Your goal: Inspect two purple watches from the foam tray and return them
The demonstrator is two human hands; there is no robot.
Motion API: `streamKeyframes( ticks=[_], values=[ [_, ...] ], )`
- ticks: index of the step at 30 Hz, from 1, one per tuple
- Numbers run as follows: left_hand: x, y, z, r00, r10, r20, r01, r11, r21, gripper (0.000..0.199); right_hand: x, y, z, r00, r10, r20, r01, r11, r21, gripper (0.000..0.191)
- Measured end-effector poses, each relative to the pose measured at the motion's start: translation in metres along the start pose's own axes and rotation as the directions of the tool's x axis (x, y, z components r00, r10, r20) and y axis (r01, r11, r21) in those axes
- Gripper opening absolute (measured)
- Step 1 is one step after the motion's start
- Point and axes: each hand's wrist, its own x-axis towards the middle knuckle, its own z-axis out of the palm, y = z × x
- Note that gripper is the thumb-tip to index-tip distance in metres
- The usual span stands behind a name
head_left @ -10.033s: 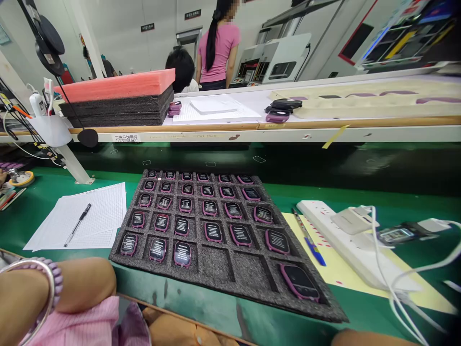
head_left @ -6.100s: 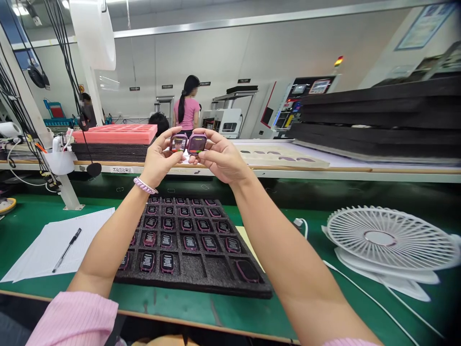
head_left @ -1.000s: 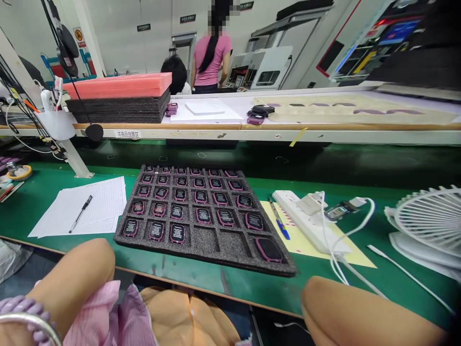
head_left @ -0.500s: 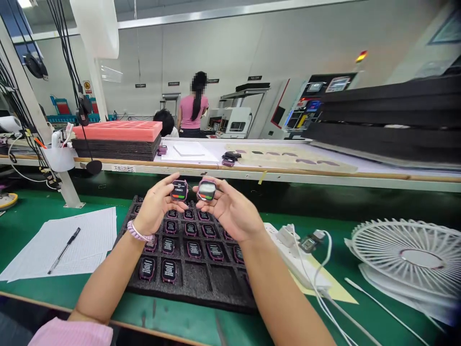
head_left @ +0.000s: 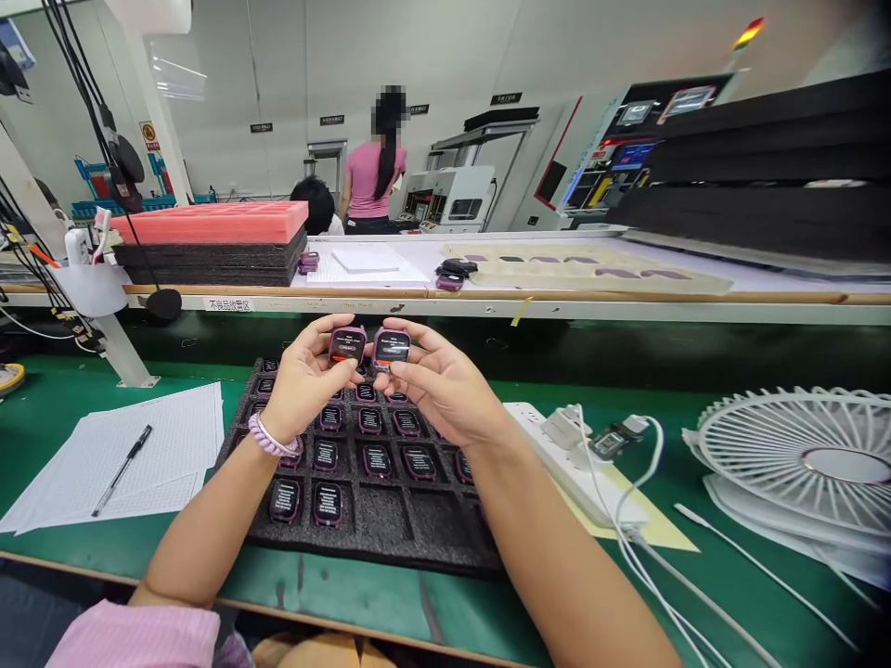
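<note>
Head view: both hands are raised side by side above a dark foam tray [head_left: 418,533], each holding one small pink-cased smartwatch body with its screen turned up toward the camera, which puts both lit displays where they can be read at once. The left hand [head_left: 303,385] pinches the left watch body [head_left: 347,344] between thumb and fingertips at its edges, so the grip is closed on the case and leaves the screen uncovered. The right hand [head_left: 442,390] holds the right watch body [head_left: 391,347] the same way, thumb below and fingers along the far edge. The two watches sit just beside each other, nearly touching, well above the tray.

The tray lies flat on the green worktop [head_left: 529,408], square to the person. Its pockets keep each of the other watch bodies [head_left: 376,459] apart and face up; several pockets in the near row are bare. Left of the tray lies a stack of gridded paper sheets [head_left: 167,436] with a black pen [head_left: 122,469] resting on top, within reach of the left arm. To the right are a white power strip [head_left: 557,455] with plugs and cables, and a white desk fan [head_left: 800,459] tipped on its back.

Beyond the worktop, a raised shelf carries a pile of pink and dark foam trays [head_left: 209,243]. A person in a pink top [head_left: 372,181] stands farther back, facing away.
</note>
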Motion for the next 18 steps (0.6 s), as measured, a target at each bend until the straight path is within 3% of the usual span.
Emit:
streamKeyframes(
  ticks=[18],
  values=[
    [-0.0017,-0.0007,0.0042,0.999,-0.02,0.03,0.019,0.999,0.027,0.051,0.0024,0.0021,0.0004,0.998,-0.021,-0.06,0.02,1.0,-0.01,0.053]
  ],
)
